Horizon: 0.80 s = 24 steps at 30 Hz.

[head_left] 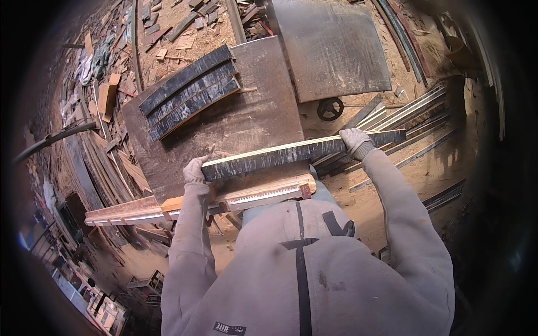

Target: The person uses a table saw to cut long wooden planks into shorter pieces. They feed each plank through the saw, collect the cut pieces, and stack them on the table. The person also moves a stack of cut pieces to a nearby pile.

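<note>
A long, dark-faced plywood strip with a pale layered edge lies crosswise in front of me, over the near part of a worn brown metal table. At its left end is my gloved left hand, closed around it. My gloved right hand grips it closer to the right end, which sticks out past the hand and beyond the table. Below the strip, a wooden fence with a white measuring scale runs along the table's near edge. Farther back on the table lie several similar dark plywood strips, side by side.
A second grey metal table stands beyond to the right, with a black handwheel below it. Long strips are heaped at the right. Wood offcuts and sawdust cover the floor behind. A curved dark bar juts in at left.
</note>
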Tool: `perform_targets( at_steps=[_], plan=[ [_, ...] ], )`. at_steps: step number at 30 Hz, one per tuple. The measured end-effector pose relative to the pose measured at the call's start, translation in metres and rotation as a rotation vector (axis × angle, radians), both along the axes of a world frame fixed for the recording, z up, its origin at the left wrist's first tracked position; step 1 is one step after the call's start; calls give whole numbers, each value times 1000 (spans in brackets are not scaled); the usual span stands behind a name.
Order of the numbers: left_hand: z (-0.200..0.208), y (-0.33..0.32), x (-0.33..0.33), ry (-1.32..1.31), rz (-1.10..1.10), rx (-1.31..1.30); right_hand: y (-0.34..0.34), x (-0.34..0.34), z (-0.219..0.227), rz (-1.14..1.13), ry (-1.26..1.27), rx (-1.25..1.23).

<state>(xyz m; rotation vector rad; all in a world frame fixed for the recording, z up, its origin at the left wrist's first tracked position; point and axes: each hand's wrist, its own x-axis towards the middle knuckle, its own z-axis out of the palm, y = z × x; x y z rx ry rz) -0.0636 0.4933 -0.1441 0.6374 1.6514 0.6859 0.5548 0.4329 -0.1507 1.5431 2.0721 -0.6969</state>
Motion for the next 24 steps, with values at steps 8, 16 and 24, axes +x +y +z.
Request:
perform_targets(
  at_steps=[8,16,24],
  plan=[
    [98,58,63,1120,-802,-308,-26,6,39,-11,34,165],
    [110,-39,161,679,-1322,387,-74,37,59,-72,51,78],
    [104,-95,151,644,-1185,330,-96,37,58,38,113,190]
  ],
)
